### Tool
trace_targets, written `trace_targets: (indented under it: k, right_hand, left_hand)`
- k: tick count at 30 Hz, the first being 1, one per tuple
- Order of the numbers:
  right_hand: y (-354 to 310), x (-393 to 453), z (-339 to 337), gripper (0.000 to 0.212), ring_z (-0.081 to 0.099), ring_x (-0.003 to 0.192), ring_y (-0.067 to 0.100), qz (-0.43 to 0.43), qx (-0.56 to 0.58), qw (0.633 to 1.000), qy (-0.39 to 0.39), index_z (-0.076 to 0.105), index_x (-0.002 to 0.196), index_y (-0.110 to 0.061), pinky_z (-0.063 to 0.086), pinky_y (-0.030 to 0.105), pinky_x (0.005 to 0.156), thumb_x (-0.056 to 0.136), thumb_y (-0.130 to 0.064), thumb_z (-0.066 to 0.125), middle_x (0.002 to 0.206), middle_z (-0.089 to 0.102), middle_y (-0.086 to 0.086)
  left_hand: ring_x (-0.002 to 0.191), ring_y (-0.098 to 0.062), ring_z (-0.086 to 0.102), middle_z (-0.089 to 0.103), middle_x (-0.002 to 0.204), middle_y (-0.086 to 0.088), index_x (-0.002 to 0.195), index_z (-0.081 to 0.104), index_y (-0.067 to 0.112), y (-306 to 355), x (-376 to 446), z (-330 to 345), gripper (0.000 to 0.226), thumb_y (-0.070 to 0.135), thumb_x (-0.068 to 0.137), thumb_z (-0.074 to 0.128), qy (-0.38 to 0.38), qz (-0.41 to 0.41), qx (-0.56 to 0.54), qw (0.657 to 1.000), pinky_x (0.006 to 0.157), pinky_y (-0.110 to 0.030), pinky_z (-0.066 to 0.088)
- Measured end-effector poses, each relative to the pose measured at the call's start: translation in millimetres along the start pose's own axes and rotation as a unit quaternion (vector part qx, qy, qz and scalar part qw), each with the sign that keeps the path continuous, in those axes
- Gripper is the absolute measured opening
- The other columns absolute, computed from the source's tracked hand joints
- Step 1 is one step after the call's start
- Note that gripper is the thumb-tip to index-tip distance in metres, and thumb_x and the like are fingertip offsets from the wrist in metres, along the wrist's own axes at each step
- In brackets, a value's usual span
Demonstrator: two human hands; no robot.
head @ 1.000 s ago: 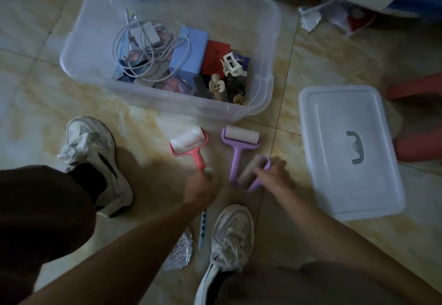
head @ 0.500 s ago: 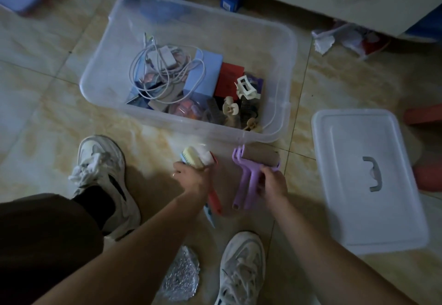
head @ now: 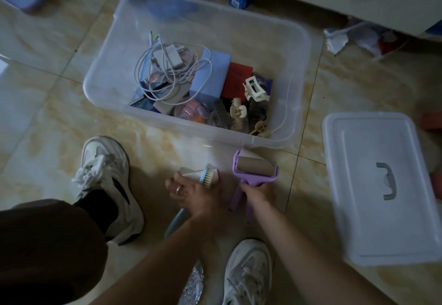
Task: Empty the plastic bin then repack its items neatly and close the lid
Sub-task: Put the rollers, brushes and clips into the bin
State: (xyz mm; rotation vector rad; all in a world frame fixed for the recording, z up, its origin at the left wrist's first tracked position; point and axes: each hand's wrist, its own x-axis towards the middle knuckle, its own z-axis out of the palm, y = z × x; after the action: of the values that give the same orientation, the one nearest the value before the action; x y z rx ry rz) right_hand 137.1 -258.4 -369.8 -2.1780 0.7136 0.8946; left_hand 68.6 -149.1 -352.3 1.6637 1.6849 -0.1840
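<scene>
Glossy marbled floor tiles point(head: 47, 103) carry everything, and nearest me the left hand point(head: 191, 192) curls round a small bristle brush point(head: 208, 176) bundled with a pale roller, while the right hand point(head: 257, 193) grips the handles of 2 purple lint rollers point(head: 254, 169) stacked together. Just beyond them sits the clear plastic bin point(head: 134, 12), holding looped white cables point(head: 172, 70), a blue box point(head: 211, 75), a red card and hair claws. Off to the right, the white lid point(head: 378, 233) lies flat on the floor.
</scene>
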Motion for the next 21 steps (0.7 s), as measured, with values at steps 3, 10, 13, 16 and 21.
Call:
trace_targets:
  k: [3, 10, 13, 16, 21]
  right_hand:
    - [1.9, 0.5, 0.4, 0.036, 0.068, 0.098, 0.031, 0.002, 0.034, 0.999, -0.030, 0.067, 0.101, -0.009, 0.055, 0.038, 0.086, 0.079, -0.035, 0.076, 0.103, 0.071, 0.014]
    - [8.6, -7.6, -12.8, 0.021, 0.063, 0.077, 0.025, -0.030, 0.034, 0.992, -0.120, 0.061, 0.085, -0.011, 0.049, 0.029, 0.072, 0.093, -0.030, 0.064, 0.072, 0.064, 0.008]
    - [4.4, -28.7, -17.1, 0.017, 0.060, 0.066, 0.015, -0.041, 0.057, 0.984, -0.165, 0.060, 0.080, -0.014, 0.049, 0.023, 0.057, 0.097, -0.015, 0.061, 0.068, 0.062, 0.005]
    - [-6.5, -57.7, -28.2, 0.011, 0.068, 0.073, 0.028, -0.072, 0.054, 0.974, -0.210, 0.066, 0.081, -0.012, 0.060, 0.031, 0.061, 0.091, -0.017, 0.063, 0.080, 0.070, 0.017]
    - [-4.3, -69.8, -45.7, 0.045, 0.071, 0.091, 0.045, -0.106, -0.030, 0.949, -0.297, 0.071, 0.103, -0.009, 0.049, 0.072, 0.085, 0.069, -0.037, 0.062, 0.094, 0.074, 0.026]
  left_hand:
    - [0.146, -0.043, -0.004, -0.013, 0.159, -0.016, 0.155, -0.003, 0.011, -15.0, 0.5, 5.3, 0.114, 0.035, 0.076, 0.076, -0.020, 0.033, 0.102, 0.994, 0.117, -0.052, 0.012]
    - [0.099, -0.043, 0.061, 0.055, 0.119, -0.015, 0.137, 0.023, 0.039, -14.5, -1.9, -17.6, 0.075, 0.035, 0.078, 0.069, -0.082, 0.064, 0.077, 0.992, 0.084, -0.047, 0.051]
    - [0.091, -0.038, 0.065, 0.062, 0.107, -0.010, 0.131, 0.029, 0.025, -2.3, -18.6, -28.8, 0.077, 0.041, 0.074, 0.077, -0.163, 0.099, 0.061, 0.980, 0.073, -0.039, 0.054]
    - [0.091, -0.036, 0.066, 0.061, 0.109, -0.016, 0.114, 0.032, 0.013, 11.7, -32.8, -43.3, 0.072, 0.039, 0.069, 0.083, -0.210, 0.081, 0.053, 0.973, 0.075, -0.045, 0.059]
    - [0.080, -0.027, 0.067, 0.060, 0.116, -0.019, 0.136, 0.030, 0.002, 26.3, -53.7, -92.6, 0.070, 0.005, 0.079, 0.071, -0.236, 0.111, 0.096, 0.961, 0.062, -0.034, 0.061]
